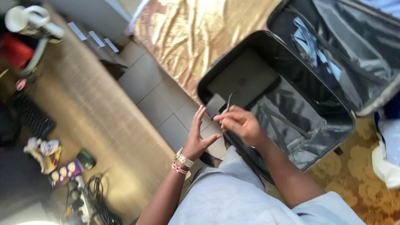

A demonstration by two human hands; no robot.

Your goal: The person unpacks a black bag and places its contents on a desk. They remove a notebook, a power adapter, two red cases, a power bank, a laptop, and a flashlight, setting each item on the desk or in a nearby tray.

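An open black suitcase (333, 108) lies on a gold patterned bedspread (183, 37), with a dark laptop (246, 79) flat in its near half. My right hand (239, 123) pinches a thin black cable (229, 100) at the suitcase's front edge, beside a small dark square adapter (215, 104). My left hand (199, 135) hovers just left of it, fingers spread and holding nothing, with a watch and beaded bracelets at the wrist. The cable's far end is hidden behind my fingers.
A wooden desk (96, 121) runs along the left, carrying a white mug (25, 18), snack packets (54, 162), a keyboard (31, 116) and tangled cables (89, 200). Grey floor tiles (162, 104) show between desk and bed. The suitcase lid (354, 37) lies open at upper right.
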